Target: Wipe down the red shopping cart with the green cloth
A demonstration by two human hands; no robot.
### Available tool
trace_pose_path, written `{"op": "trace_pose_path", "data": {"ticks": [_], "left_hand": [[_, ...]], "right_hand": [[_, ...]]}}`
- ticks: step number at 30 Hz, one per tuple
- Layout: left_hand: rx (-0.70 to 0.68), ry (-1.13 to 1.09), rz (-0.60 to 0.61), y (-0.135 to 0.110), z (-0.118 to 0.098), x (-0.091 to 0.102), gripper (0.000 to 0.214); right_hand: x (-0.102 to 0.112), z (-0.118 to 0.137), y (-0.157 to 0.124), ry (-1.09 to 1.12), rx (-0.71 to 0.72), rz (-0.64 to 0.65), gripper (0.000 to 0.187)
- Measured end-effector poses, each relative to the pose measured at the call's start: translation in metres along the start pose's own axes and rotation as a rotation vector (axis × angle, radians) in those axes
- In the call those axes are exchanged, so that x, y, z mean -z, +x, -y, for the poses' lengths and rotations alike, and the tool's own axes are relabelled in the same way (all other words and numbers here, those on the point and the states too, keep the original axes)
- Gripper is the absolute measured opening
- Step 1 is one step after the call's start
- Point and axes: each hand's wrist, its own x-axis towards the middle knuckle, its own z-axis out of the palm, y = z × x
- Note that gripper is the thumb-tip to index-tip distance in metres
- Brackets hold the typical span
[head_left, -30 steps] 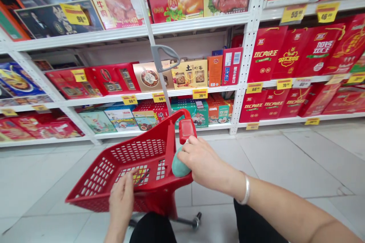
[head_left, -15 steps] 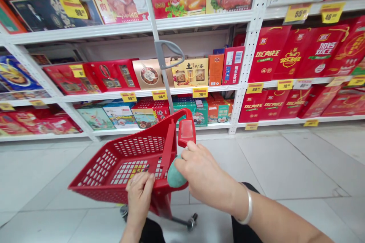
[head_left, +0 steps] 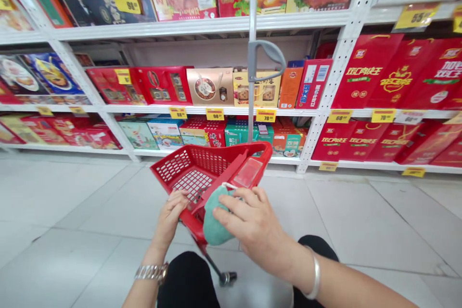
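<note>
A red plastic shopping cart stands in front of me, its slotted basket turned toward the shelves. My left hand is closed over the near left edge of the cart, by the handle. In my right hand is a soft teal pouch with a white cord at its top; it lies against the cart's handle, and its far side is hidden by my fingers. Just beyond it, a clear panel is set into the handle. Something dark and small in the basket is too unclear to name.
White shelves with boxed foods and yellow price tags run across the back. A grey hook-shaped handle is on a metal pole rising behind the cart. Pale floor tiles surround the cart, and a caster shows near my knees.
The cart has swung round, its basket now pointing more toward the shelves and farther from me. The pouch shows more fully under my right hand. The shelves have shifted right in view.
</note>
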Motion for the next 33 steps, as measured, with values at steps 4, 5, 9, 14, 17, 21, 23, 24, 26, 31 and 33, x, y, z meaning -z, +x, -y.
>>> {"op": "trace_pose_path", "data": {"ticks": [4, 5, 9, 14, 17, 21, 23, 24, 26, 31, 33], "left_hand": [[-0.014, -0.07, 0.042, -0.002, 0.003, -0.005, 0.043], [-0.02, -0.077, 0.058, -0.002, 0.004, -0.006, 0.042], [-0.022, -0.104, 0.096, 0.0, 0.002, -0.009, 0.04], [0.016, -0.151, 0.059, 0.004, -0.003, -0.012, 0.039], [0.025, -0.164, 0.024, 0.006, -0.007, -0.012, 0.036], [0.037, -0.182, 0.015, 0.009, -0.013, -0.009, 0.035], [0.047, -0.181, 0.015, 0.011, -0.015, -0.006, 0.033], [0.049, -0.18, 0.017, 0.012, -0.015, -0.004, 0.033], [0.052, -0.176, 0.025, 0.013, -0.014, 0.0, 0.033], [0.046, -0.151, 0.055, 0.011, -0.013, 0.012, 0.036], [0.046, -0.154, 0.053, 0.009, -0.012, 0.016, 0.036]], "right_hand": [[-0.001, -0.037, -0.019, -0.035, -0.008, -0.091, 0.039], [0.0, -0.046, -0.024, -0.053, -0.014, -0.087, 0.042], [0.009, -0.085, -0.041, -0.136, -0.082, -0.051, 0.053], [0.017, -0.145, -0.067, -0.282, -0.241, 0.004, 0.057], [0.027, -0.165, -0.077, -0.389, -0.36, -0.02, 0.059], [0.036, -0.134, -0.069, -0.346, -0.363, -0.121, 0.057], [0.032, -0.094, -0.057, -0.202, -0.264, -0.122, 0.061], [0.028, -0.071, -0.051, -0.126, -0.188, -0.109, 0.059], [0.017, -0.025, -0.036, -0.036, -0.039, -0.081, 0.046], [-0.007, 0.035, -0.012, 0.019, 0.171, -0.069, 0.02], [-0.011, 0.035, -0.011, 0.017, 0.156, -0.02, 0.022]]}}
